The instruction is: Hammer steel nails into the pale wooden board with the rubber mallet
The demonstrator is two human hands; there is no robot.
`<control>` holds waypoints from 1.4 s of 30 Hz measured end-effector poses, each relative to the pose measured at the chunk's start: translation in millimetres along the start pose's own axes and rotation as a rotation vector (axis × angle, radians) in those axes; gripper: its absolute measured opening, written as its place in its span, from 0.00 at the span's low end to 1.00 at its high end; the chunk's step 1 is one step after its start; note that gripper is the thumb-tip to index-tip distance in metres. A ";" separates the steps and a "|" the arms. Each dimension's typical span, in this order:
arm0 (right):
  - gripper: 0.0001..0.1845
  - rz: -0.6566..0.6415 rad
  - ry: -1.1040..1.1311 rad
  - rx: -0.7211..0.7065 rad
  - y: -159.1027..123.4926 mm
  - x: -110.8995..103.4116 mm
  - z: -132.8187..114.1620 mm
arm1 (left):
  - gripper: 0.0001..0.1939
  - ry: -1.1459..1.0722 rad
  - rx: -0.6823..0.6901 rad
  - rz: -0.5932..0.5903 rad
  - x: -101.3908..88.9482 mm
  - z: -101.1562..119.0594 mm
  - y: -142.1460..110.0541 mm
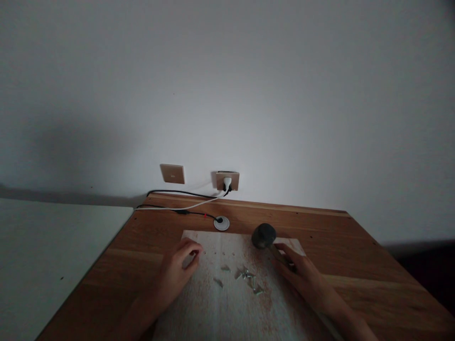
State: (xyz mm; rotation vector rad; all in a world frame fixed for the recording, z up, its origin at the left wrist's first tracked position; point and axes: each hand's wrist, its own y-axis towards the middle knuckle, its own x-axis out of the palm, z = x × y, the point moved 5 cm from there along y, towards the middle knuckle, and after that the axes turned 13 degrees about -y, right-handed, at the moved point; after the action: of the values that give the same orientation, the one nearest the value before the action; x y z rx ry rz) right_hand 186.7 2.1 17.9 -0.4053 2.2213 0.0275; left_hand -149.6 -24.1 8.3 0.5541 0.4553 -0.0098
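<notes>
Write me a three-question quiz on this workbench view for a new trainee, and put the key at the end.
1. Which tool does the right hand hold?
2. True or false: all the loose metal pieces on the pale board lie in one neat row.
3. Choose one. The left hand is:
A) pressed flat against the wall
B) at the board's left side, fingers curled
C) gripping a cable

Key:
1. A mallet with a dark head, held by its handle.
2. False; they lie scattered, between the two hands.
3. B
</notes>
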 end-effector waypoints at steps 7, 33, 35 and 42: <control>0.29 -0.003 0.006 0.002 2.2 3.1 6.5 | 0.08 -0.058 -0.067 -0.001 8.1 -20.4 8.8; 0.32 0.201 0.100 0.129 -24.2 -14.3 57.0 | 0.07 -0.134 0.101 -0.401 104.0 43.8 65.4; 0.30 0.222 0.105 0.134 -29.9 -16.2 65.2 | 0.06 -0.147 0.123 -0.484 128.7 50.3 74.4; 0.32 0.283 0.154 0.169 -36.8 -20.0 75.2 | 0.06 -0.152 0.084 -0.542 153.4 38.3 97.2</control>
State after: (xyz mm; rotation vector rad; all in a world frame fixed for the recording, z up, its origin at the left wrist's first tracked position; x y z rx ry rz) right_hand 266.2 -15.3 -10.1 0.0014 2.3953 -0.0423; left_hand 17.0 56.4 21.9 0.4945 0.4467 -0.5887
